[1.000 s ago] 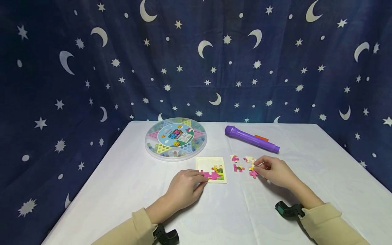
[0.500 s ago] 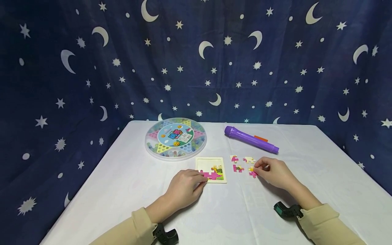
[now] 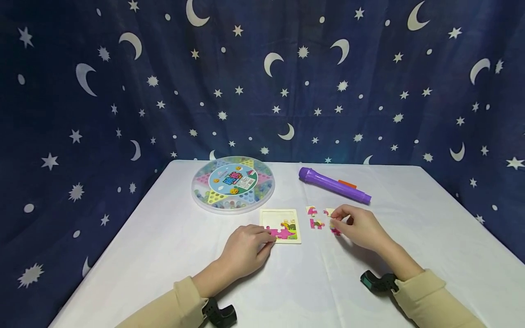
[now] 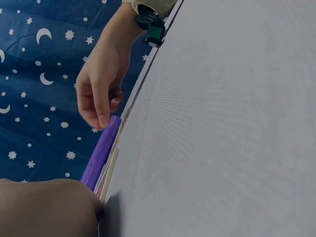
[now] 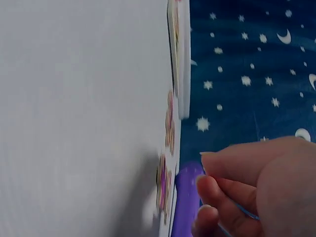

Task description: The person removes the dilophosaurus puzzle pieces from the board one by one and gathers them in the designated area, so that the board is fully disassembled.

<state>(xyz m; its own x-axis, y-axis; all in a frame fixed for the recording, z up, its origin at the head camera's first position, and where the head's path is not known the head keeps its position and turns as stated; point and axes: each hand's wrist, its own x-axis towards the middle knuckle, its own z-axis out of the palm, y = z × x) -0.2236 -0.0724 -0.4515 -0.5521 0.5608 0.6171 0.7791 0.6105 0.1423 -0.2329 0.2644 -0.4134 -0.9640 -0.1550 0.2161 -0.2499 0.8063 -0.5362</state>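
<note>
My left hand [image 3: 247, 250] holds the front left corner of a cream square puzzle tray [image 3: 298, 228]. Joined pink, yellow and green pieces [image 3: 283, 233] lie along the tray's front side. My right hand [image 3: 362, 226] hovers over the loose jigsaw pieces right of the tray, fingers loosely bent. In the right wrist view nothing shows between its fingertips. A pink and green piece [image 3: 316, 223] and a pink and white piece [image 3: 311, 211] lie uncovered. A pink piece [image 3: 336, 232] and a pale piece [image 3: 328, 212] are partly hidden by the right fingers.
Behind the tray stands a round clear-lidded game box [image 3: 234, 207] with coloured marbles. A purple toy microphone [image 3: 334, 186] lies at the back right, an orange item [image 3: 347, 184] behind it. A starry blue curtain [image 3: 246, 68] hangs behind the white-covered table [image 3: 295, 291].
My right hand has shifted a little to the left and covers more of the right-hand pieces. My left hand stays at the tray corner. The head view has moved slightly.
</note>
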